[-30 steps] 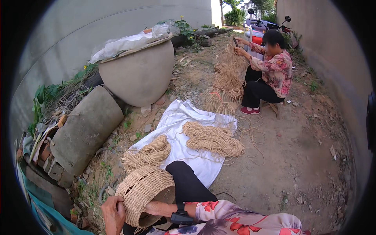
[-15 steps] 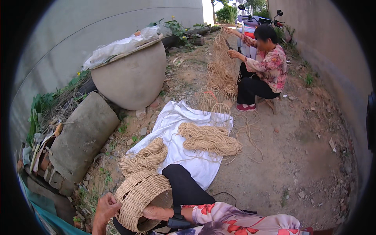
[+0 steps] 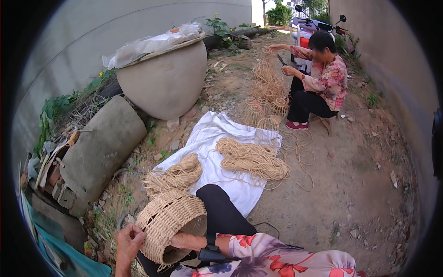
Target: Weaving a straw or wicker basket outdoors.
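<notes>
A round woven rope basket [image 3: 167, 219] rests tilted on my lap, its opening turned to the right and toward me. My left hand [image 3: 130, 239] is at its outer left wall, thumb and forefinger pinched together; whatever they grip is too small to make out. Through the opening reaches my right hand [image 3: 185, 241], its fingers hidden inside the basket. Beyond the basket, a bundle of tan cord [image 3: 174, 172] lies at the edge of a white sheet [image 3: 200, 138]. A larger cord bundle [image 3: 253, 158] lies further right on it.
A co-worker [image 3: 327, 76] sits on a low stool, holding scissors [image 3: 281, 60] and cord beside open-work cord frames [image 3: 267, 108]. At left stand a large grey vat [image 3: 164, 78] and a concrete cylinder [image 3: 104, 145]. Loose cord [image 3: 297, 152] trails over the dirt ground.
The whole view has shifted, so the surroundings sit further right and slightly higher. My left hand stays pinched at the basket's wall, and my right hand stays inside it.
</notes>
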A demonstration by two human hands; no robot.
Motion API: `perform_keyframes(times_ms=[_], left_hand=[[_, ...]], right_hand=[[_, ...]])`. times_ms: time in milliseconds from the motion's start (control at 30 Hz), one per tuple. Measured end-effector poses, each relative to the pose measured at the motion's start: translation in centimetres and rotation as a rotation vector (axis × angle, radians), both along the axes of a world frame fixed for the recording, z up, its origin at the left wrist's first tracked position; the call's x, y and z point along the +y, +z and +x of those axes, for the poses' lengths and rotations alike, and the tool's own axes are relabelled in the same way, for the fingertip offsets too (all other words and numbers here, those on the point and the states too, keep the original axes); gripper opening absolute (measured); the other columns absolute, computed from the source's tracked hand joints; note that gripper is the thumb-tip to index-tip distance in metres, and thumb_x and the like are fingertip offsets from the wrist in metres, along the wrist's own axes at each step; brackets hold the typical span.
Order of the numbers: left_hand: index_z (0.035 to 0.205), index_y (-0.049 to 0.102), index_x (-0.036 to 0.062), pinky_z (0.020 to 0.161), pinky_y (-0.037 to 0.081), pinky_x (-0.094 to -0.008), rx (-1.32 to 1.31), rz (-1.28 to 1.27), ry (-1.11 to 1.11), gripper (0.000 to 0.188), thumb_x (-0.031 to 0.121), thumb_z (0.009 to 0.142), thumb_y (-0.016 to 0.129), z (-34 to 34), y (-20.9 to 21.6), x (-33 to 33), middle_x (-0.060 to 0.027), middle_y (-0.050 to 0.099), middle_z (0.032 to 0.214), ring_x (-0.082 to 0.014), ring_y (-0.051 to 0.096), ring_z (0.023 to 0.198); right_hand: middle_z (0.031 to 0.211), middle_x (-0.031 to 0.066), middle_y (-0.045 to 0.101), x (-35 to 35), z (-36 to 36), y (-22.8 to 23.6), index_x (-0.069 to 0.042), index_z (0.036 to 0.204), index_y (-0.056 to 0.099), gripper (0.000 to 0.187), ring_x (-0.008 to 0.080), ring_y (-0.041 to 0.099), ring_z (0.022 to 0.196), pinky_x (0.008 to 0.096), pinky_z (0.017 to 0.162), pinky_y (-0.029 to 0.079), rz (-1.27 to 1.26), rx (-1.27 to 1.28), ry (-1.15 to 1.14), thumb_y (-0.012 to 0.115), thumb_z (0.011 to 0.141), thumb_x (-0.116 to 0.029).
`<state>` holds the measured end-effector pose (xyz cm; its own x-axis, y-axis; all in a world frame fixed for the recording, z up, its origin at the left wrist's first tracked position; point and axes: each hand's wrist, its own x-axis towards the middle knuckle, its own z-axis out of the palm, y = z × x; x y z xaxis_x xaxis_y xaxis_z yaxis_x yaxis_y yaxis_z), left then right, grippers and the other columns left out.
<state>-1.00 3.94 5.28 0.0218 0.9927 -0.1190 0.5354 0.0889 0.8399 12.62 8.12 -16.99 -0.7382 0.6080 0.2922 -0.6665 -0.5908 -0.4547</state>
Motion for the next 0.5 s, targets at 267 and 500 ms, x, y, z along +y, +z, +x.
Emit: perform_keyframes(times_ms=[267, 500], left_hand=[[0.082, 0.060, 0.0005, 0.048, 0.044, -0.0220, -0.061, 0.010, 0.050, 0.009, 0.004, 0.085, 0.068, -0.3, -1.2, -0.6, -0.0002, 0.060, 0.065, -0.0056, 0.053, 0.053], [0.094, 0.066, 0.0011, 0.061, 0.050, -0.0244, -0.098, 0.011, 0.090, 0.022, 0.022, 0.097, 0.059, -2.7, -1.9, -1.7, -0.0013, 0.064, 0.076, -0.0084, 0.059, 0.064]], right_hand=[[0.132, 0.0079, 0.056, 0.5, 1.6, 0.6, -0.005, 0.134, 0.049, 0.048, 0.0198, 0.054, 0.121, 0.0377, 0.108, 0.044, 0.034, -0.129, -0.033, 0.065, 0.094, -0.027], [0.132, 0.0079, 0.056, -0.1, 4.2, 1.2, -0.005, 0.134, 0.049, 0.048, 0.0199, 0.054, 0.121, 0.0380, 0.108, 0.044, 0.061, -0.337, -0.012, 0.065, 0.094, -0.028]])
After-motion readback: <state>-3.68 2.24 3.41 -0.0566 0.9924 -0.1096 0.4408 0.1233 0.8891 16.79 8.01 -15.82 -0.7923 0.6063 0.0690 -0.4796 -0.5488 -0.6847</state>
